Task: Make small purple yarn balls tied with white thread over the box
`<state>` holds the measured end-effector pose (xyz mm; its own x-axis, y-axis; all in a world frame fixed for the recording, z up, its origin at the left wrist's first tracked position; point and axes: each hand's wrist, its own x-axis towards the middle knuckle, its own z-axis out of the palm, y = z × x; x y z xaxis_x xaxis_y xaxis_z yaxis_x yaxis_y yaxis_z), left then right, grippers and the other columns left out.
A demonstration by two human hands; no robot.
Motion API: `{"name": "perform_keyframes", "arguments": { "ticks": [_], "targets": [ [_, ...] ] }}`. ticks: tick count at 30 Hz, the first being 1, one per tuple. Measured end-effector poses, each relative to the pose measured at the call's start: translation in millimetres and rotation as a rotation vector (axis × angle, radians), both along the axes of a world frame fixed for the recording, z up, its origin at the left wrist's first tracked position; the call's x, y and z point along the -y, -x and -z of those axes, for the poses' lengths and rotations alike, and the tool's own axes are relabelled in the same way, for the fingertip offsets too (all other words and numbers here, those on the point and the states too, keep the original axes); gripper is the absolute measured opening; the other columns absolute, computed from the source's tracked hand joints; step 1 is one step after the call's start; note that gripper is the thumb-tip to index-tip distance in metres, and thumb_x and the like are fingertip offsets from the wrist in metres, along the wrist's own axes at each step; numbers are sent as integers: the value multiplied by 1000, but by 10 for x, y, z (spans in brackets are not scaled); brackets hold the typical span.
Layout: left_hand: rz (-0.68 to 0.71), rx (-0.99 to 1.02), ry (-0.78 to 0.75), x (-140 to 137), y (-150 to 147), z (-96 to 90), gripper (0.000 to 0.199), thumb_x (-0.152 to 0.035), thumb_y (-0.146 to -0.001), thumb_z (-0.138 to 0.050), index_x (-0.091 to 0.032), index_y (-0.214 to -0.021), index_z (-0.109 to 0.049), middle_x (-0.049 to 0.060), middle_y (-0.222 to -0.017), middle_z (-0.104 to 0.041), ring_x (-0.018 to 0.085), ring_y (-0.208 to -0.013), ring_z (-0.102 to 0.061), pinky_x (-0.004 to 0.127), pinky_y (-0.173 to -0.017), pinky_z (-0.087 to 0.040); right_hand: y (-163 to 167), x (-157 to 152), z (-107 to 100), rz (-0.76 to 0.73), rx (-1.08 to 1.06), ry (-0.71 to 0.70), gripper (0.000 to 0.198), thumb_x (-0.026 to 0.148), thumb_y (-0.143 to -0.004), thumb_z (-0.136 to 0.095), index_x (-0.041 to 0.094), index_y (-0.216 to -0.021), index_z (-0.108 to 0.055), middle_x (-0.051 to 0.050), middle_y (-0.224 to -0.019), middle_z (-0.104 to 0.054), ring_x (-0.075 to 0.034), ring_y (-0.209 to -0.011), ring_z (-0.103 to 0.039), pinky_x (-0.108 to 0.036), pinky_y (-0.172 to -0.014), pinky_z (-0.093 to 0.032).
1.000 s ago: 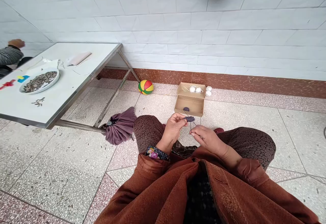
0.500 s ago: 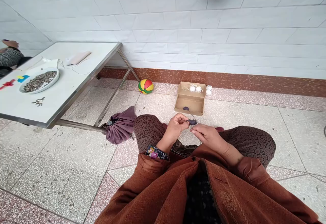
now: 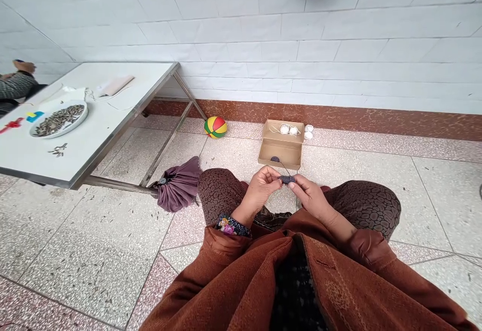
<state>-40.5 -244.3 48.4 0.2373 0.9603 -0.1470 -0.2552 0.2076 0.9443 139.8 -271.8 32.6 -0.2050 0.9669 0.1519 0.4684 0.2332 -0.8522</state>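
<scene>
Between my hands, above my lap, is a small roll of dark purple-grey yarn (image 3: 286,180). My left hand (image 3: 265,185) pinches its left end between thumb and fingers. At the right end, my right hand (image 3: 309,193) is closed on the same roll, thumb in front. Whether a hook or needle is inside the roll I cannot tell. A dark strand (image 3: 286,169) rises from it to a dark yarn ball (image 3: 275,159) in the open cardboard box (image 3: 285,151) on the floor beyond my hands.
White yarn balls (image 3: 288,129) lie on the box's lid, others beside it. A striped ball (image 3: 216,127) rests by the wall. At left stands a low white table (image 3: 109,120) with a plate of seeds (image 3: 60,119); a purple cloth bag (image 3: 179,185) leans near its leg. Another person's arm (image 3: 17,86) shows far left.
My right hand has shifted up and left, from below the roll's right end onto it. My left hand keeps its pinch. The other person's hand at far left has moved slightly right.
</scene>
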Motion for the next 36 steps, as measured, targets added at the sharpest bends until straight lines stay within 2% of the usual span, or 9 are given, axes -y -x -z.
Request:
{"name": "perform_keyframes", "arguments": {
  "ticks": [6, 10, 16, 18, 21, 27, 30, 33, 36],
  "targets": [
    [71, -20, -37, 78, 9, -158, 25, -25, -72, -80, -18, -92, -66, -1, -78, -63, 10, -72, -56, 25, -72, -44, -3, -21, -74, 34, -42, -24, 39, 52, -101, -47, 23, -75, -53, 2, -63, -50, -16, -59, -50, -28, -57, -40],
    [140, 14, -31, 110, -8, -181, 32, -27, -72, -84, -18, -99, -69, 2, -90, -69, 12, -80, -60, 26, -76, -46, 1, -11, -86, 47, -38, -59, 35, 51, -100, -48, 23, -81, -57, 1, -66, -53, -16, -61, -52, -28, -59, -42],
    [-1, 86, -10, 91, -79, -54, 33, -30, -69, -86, -17, -94, -70, 1, -87, -70, 12, -77, -60, 26, -76, -47, 11, 26, -67, -15, -60, -7, 24, 43, -103, -46, 23, -97, -58, 2, -69, -60, -16, -60, -57, -28, -59, -46],
    [-70, 106, -10, 78, -83, -29, 32, -28, -68, -85, -18, -95, -70, 1, -88, -71, 11, -78, -61, 27, -77, -47, 7, 37, -55, -32, -42, -65, 19, 39, -103, -49, 22, -102, -59, 0, -76, -65, -17, -66, -62, -29, -64, -49],
    [-101, 66, -16, 68, -60, -43, 28, -22, -69, -81, -17, -94, -71, 1, -90, -72, 12, -81, -62, 27, -81, -47, -34, 35, -71, -55, 20, -236, 16, 33, -102, -53, 23, -98, -64, -4, -86, -69, -20, -79, -66, -32, -73, -53],
    [122, -45, -43, 79, 5, -149, 26, -14, -68, -78, -16, -91, -67, 0, -85, -69, 10, -77, -60, 26, -78, -45, -146, -57, -202, -103, 52, -357, 16, 31, -102, -56, 25, -98, -71, -6, -89, -70, -21, -84, -66, -34, -77, -54],
    [169, 25, -25, 97, 14, -171, 34, -13, -67, -79, -18, -96, -63, -1, -87, -67, 9, -77, -60, 24, -75, -44, -122, -92, -201, -63, -25, -313, 18, 34, -102, -57, 24, -93, -69, -4, -84, -68, -20, -79, -65, -32, -73, -53],
    [192, 119, 26, 119, 6, -170, 34, -18, -67, -82, -18, -95, -61, -1, -86, -67, 9, -73, -59, 23, -70, -44, -70, -77, -120, -24, -110, -190, 21, 36, -103, -53, 23, -92, -65, -1, -78, -65, -16, -67, -60, -28, -64, -50],
    [147, 186, 94, 131, -14, -158, 33, -23, -68, -85, -16, -92, -63, -1, -82, -66, 8, -68, -57, 23, -67, -45, -33, -26, -7, -7, -88, -137, 23, 36, -105, -48, 22, -94, -62, 0, -75, -62, -15, -62, -57, -27, -59, -48]
  ]
}}
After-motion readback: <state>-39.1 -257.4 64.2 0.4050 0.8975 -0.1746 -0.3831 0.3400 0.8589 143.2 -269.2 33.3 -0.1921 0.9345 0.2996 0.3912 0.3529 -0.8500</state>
